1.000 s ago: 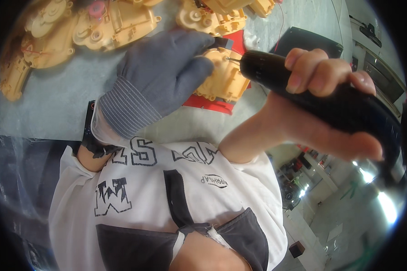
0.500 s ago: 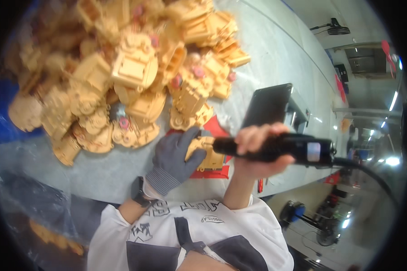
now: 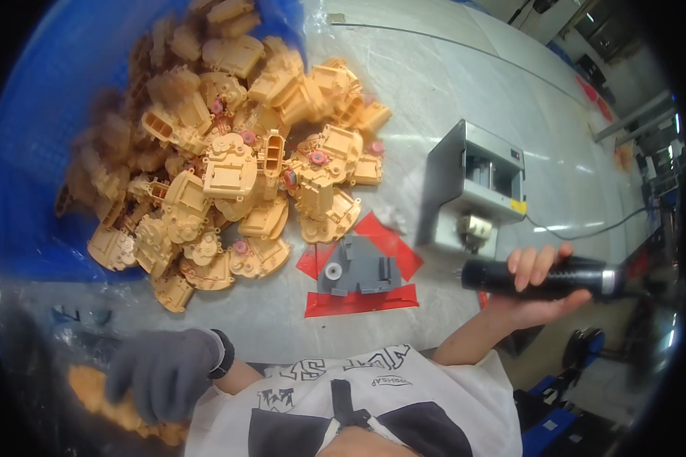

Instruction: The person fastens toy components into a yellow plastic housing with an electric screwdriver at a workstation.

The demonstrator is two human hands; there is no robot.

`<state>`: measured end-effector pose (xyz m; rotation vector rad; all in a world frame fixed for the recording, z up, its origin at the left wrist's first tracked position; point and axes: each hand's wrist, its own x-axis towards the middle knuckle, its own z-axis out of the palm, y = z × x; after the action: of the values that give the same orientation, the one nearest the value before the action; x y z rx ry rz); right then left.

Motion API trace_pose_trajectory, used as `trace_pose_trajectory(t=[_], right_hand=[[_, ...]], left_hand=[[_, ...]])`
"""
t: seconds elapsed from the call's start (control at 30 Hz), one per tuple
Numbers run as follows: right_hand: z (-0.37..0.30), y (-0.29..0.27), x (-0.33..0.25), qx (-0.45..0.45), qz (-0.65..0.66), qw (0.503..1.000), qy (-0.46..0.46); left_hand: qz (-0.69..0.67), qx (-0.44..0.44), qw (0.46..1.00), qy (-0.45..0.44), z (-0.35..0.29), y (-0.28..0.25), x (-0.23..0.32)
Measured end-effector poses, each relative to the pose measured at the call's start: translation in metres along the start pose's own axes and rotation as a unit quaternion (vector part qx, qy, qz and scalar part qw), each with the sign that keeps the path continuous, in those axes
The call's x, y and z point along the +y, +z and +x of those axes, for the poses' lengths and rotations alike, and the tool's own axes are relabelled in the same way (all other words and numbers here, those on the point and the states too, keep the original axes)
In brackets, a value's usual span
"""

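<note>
My right hand [image 3: 543,286] is bare and wrapped round a black electric screwdriver [image 3: 486,276]. The tool lies level, its tip pointing left, just in front of a grey and black box-shaped machine, likely a screw feeder [image 3: 451,194]. Low on the left, my left hand [image 3: 160,373] wears a grey glove, its fingers stretched downward over yellow plastic parts [image 3: 99,388] by clear plastic film. No part shows in its fingers. A grey holding fixture [image 3: 367,266] with a white round piece sits bare on the table, bordered by red tape [image 3: 362,303].
A large heap of yellow plastic housings [image 3: 229,171], some with small pink-red pieces, covers the left of the grey table [image 3: 404,91]. Blue sheeting [image 3: 30,206] lies under and behind it. A thin cable [image 3: 587,231] runs right from the feeder.
My left hand has left the fixture and moved down left to the lower parts; the yellow housing is gone from the fixture. My right hand has carried the screwdriver right, away from it.
</note>
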<state>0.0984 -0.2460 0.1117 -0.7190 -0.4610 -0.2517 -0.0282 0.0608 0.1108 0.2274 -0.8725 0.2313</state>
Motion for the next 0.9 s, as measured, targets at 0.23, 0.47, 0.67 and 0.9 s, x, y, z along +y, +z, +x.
trace_pose_trajectory(t=[0.23,0.47,0.67,0.9], right_hand=[[-0.011,-0.021,-0.005,0.029,-0.003,1.000,0.001],[-0.021,-0.008,-0.010,0.060,-0.004,0.998,0.011],[-0.032,-0.018,-0.019,0.125,-0.097,0.986,-0.046],[-0.025,-0.026,0.001,0.092,-0.076,0.993,0.004]], left_hand=[[0.747,0.038,0.606,-0.272,0.038,-0.022,-0.056],[0.934,-0.103,-0.070,-0.335,0.110,-0.200,-0.150],[0.974,-0.089,0.064,-0.198,0.117,-0.178,-0.131],[0.747,0.143,0.632,-0.148,0.051,-0.065,-0.072]])
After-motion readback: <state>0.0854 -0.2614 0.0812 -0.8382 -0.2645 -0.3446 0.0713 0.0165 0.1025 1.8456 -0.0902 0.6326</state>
